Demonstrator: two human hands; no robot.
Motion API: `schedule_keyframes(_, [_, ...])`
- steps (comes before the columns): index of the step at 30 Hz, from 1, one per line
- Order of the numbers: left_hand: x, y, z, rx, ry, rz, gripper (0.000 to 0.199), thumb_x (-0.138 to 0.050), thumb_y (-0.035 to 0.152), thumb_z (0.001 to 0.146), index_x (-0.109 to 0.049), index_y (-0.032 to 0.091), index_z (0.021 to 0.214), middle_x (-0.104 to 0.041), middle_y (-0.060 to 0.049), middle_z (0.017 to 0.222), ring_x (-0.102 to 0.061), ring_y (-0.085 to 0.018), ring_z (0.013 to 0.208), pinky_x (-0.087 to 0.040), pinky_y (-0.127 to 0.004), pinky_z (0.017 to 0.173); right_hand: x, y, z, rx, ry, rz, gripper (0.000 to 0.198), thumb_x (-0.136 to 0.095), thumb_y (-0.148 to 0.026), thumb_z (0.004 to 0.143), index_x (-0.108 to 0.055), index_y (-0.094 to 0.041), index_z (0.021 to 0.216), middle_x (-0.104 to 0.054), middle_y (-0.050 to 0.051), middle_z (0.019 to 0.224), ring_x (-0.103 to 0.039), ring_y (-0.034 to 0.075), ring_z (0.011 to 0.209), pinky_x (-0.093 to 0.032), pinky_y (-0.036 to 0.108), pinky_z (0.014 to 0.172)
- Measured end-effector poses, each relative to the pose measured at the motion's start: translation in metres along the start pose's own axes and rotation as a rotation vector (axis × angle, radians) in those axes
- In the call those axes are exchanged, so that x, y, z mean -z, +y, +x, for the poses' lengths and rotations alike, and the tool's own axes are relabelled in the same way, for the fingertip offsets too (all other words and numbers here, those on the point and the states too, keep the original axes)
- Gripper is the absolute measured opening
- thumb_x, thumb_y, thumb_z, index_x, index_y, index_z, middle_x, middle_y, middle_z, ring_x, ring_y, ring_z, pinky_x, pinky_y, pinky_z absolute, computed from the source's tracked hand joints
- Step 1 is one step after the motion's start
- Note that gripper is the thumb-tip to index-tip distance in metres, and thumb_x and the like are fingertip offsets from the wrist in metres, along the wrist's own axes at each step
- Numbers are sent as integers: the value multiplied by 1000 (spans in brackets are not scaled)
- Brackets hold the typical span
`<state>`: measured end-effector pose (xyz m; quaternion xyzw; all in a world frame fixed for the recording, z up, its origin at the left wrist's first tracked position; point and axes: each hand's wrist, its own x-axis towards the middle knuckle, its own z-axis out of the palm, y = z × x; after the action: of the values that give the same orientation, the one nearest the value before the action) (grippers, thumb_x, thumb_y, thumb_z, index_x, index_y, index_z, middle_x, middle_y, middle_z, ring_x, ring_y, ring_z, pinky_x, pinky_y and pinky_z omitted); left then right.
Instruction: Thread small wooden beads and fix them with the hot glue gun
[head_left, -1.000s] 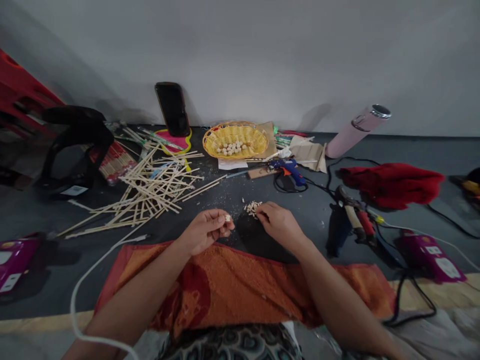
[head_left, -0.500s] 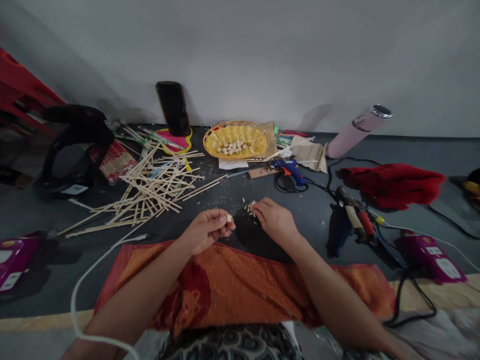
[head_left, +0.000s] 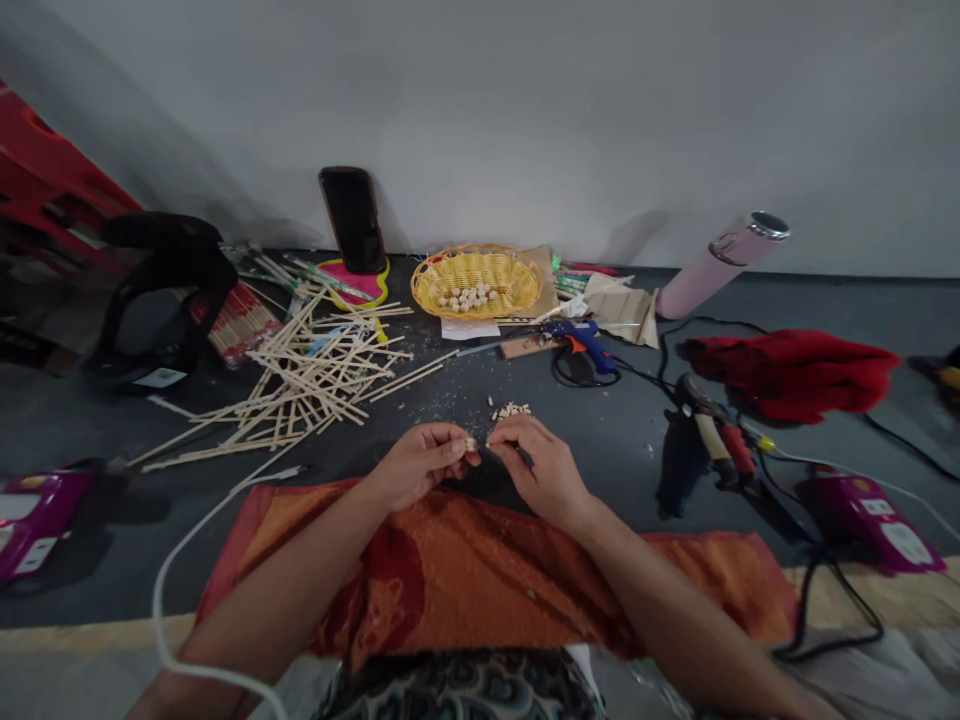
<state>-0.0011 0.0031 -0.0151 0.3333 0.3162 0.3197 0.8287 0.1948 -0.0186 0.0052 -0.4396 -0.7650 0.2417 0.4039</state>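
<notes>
Between thumb and fingers, my left hand [head_left: 431, 460] pinches a small pale cluster of short wooden stick pieces [head_left: 470, 444]. Close on its right, my right hand [head_left: 541, 468] is closed in a pinch, with a tiny pale stick piece [head_left: 489, 444] at its fingertips. A little heap of cut stick pieces [head_left: 511, 410] lies on the dark table just beyond my right hand. Farther back, a yellow woven basket [head_left: 431, 282] holds several similar pale clusters [head_left: 469, 297]. A blue glue gun [head_left: 589, 343] rests right of the basket's front, its tip near a wooden block [head_left: 525, 346].
Loose wooden sticks [head_left: 315, 370] are piled at left, near a phone [head_left: 352, 220] leaning on the wall. At right are a pink flask [head_left: 716, 265], a red cloth [head_left: 795, 375], pliers [head_left: 716, 435] and a purple power strip [head_left: 874, 520]. An orange towel [head_left: 480, 580] lies under my forearms.
My right hand has moved from the heap of stick pieces toward my left hand, a tiny piece at its fingertips. My left hand still pinches the cluster.
</notes>
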Motion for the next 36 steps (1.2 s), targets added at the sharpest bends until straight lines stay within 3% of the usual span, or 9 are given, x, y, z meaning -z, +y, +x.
schedule_keyframes(7, [-2,-2,1,-5,-29,59,17,-68,27,77,-66,10,81,-64,-5,75,-53,-8,62,-39,-21,62,-9,-8,-4,22,7,63,12,-49,-15,89,-60,-21,91,-61,4,87,-58,14,85,-49,29,78])
schedule_keyframes(36, [2,-5,2,-65,47,248,22,-71,32,72,-69,13,82,-67,-5,77,-52,-9,61,-38,-22,62,-8,-2,-6,0,-53,37,12,-49,-17,89,-61,-21,88,-62,4,87,-59,14,83,-49,28,78])
